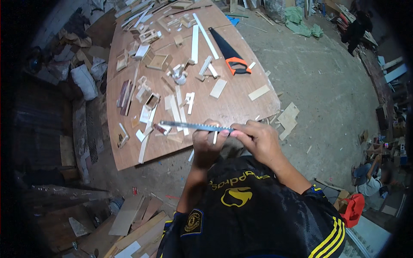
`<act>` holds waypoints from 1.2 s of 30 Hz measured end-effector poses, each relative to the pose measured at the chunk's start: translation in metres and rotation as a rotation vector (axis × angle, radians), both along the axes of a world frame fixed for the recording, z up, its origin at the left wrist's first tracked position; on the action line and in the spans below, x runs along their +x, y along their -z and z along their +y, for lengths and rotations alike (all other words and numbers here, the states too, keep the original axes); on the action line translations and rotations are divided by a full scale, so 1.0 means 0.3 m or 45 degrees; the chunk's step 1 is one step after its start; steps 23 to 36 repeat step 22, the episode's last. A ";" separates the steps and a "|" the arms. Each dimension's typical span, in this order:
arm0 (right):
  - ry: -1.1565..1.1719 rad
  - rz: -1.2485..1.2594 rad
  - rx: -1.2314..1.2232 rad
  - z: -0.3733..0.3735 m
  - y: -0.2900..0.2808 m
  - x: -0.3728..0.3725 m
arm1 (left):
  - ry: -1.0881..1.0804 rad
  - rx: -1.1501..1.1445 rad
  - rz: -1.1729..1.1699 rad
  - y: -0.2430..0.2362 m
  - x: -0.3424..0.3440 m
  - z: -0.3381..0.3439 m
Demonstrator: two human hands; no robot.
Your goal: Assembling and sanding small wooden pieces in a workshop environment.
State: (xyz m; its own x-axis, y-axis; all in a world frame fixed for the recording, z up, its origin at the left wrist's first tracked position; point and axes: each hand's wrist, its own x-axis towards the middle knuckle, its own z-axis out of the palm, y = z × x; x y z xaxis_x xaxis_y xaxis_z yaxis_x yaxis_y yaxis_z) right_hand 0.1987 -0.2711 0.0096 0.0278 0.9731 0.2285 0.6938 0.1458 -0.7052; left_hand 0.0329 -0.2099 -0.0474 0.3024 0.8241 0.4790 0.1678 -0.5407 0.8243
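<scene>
A narrow dark saw blade (183,125) with teeth along one edge is held level in front of my body, past the near edge of the table. My right hand (260,139) is closed on its right end. My left hand (208,142) is closed just below the blade, its thumb close to my right fingers. From the left hand's grip a small white stick (215,137) shows, crossing under the blade. How far the left fingers also touch the blade is hidden.
A wooden table (232,101) carries scattered wood strips and small box-like pieces (158,61). A handsaw (232,58) with an orange and black handle lies toward its right edge. Boards (129,215) lie at lower left. Another person (371,178) is at the far right, near a red bag (353,210).
</scene>
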 end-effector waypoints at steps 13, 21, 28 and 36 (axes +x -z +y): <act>0.022 -0.201 -0.058 -0.013 0.005 -0.199 | -0.106 -0.154 0.137 0.007 -0.213 -0.060; -0.045 -0.411 -0.259 -0.028 -0.011 -0.199 | -0.152 -0.244 0.163 0.029 -0.231 -0.008; -0.078 -0.425 -0.310 -0.020 -0.017 -0.193 | -0.137 -0.228 0.180 0.032 -0.227 -0.002; -0.078 -0.425 -0.310 -0.020 -0.017 -0.193 | -0.137 -0.228 0.180 0.032 -0.227 -0.002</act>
